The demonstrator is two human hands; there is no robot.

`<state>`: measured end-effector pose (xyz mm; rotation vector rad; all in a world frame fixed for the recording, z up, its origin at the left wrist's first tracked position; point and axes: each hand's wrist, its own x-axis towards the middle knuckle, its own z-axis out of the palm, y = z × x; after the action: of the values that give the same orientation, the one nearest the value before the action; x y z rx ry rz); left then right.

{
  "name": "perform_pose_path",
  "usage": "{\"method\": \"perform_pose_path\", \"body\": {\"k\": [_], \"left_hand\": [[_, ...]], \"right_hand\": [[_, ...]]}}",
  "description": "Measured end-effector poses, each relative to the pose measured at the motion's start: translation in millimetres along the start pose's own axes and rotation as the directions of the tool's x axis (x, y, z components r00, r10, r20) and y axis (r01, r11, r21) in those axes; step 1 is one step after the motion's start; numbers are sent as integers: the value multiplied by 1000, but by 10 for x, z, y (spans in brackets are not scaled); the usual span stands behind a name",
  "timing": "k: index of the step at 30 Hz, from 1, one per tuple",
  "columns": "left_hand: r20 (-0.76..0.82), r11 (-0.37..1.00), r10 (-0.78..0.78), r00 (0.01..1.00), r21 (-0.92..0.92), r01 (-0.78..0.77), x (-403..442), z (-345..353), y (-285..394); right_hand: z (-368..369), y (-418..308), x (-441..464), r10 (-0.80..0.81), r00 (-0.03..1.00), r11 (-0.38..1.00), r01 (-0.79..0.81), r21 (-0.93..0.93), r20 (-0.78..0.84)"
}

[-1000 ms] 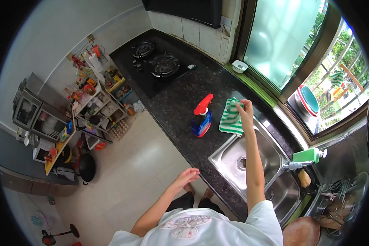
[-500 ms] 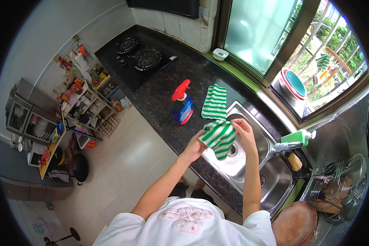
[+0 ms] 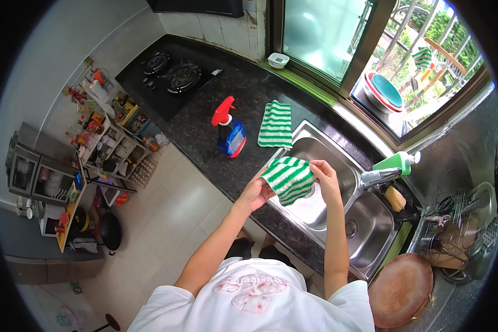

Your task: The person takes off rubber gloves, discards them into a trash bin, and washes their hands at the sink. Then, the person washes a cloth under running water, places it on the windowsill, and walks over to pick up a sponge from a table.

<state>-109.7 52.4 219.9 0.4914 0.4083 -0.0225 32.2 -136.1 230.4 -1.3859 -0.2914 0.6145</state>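
Between my two hands hangs a green-and-white striped cloth (image 3: 289,181), spread out above the left basin of the sink (image 3: 310,214). My left hand (image 3: 255,192) is closed on its left edge. At the right edge, my right hand (image 3: 325,176) pinches the cloth between thumb and fingers. A second striped cloth (image 3: 275,124) lies flat on the counter beside the sink's far left corner. To its left stands a blue spray bottle (image 3: 231,139) with a red trigger head.
A faucet (image 3: 377,178), a green bottle (image 3: 395,163) and a sponge (image 3: 394,199) stand behind the sink. On the right are a dish rack (image 3: 454,232) and a round brown board (image 3: 401,290). The gas stove (image 3: 174,72) occupies the counter's far left end.
The held cloth has been spread wider and turned, its lower end raised a little. Both hands still grip it. The whole view has shifted slightly.
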Motion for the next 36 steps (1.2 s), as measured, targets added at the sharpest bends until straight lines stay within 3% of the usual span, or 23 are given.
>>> {"method": "perform_pose_path", "body": {"k": [6,9,12,14,17,19,20,22,24,26,27,29,31,32,34,36], "left_hand": [[105,1000,-21,994,-16,23,1,48,-104],[317,993,-86,944,-47,106,-19,27,-110],[121,981,-54,991,192,31,50,122,-236],[136,908,-45,990,419,-16,207,35,-385],[158,817,8,987,568,-98,188,259,-449],[210,713,103,972,666,-219,372,247,-657],[224,664,115,968,707,-243,443,270,-728],[247,573,168,954,763,-299,637,253,-919],[169,527,202,965,811,-253,663,385,-971],[92,481,223,971,855,-191,658,517,-993],[100,483,206,973,855,-190,674,546,-1021],[54,510,282,958,837,-198,800,553,-1160],[65,501,275,959,842,-201,967,512,-1293],[105,560,258,960,794,-237,991,528,-1348],[87,560,143,986,814,-153,1067,567,-1394],[99,625,98,990,768,-139,1083,664,-1448]], "right_hand": [[-209,101,-153,-29,999,999,28,-39,-34],[-341,157,-249,-106,993,990,101,-95,-42],[-440,254,-330,-89,995,985,81,-155,-45],[-471,310,-376,-77,997,983,73,-171,-20],[-685,589,-387,-70,997,938,73,-339,21],[-792,720,-453,-391,917,616,195,-763,-80],[-963,845,-450,-328,927,698,108,-708,-182],[-1373,1108,-412,-248,835,918,40,-394,-491],[-1722,1105,-465,-398,627,815,-95,-572,-670],[-1958,1093,-508,-606,424,661,-204,-722,-673],[-2120,1081,-508,-756,438,439,-210,-874,-486],[-2327,1044,-489,-733,587,332,-133,-934,-344],[-2311,949,-496,-689,613,373,-160,-914,-388],[-2408,986,-485,-667,616,417,-157,-895,-419],[-2601,1154,-485,-734,535,374,-198,-906,-419],[-2563,1104,-512,-675,546,459,-216,-861,-497]]}}
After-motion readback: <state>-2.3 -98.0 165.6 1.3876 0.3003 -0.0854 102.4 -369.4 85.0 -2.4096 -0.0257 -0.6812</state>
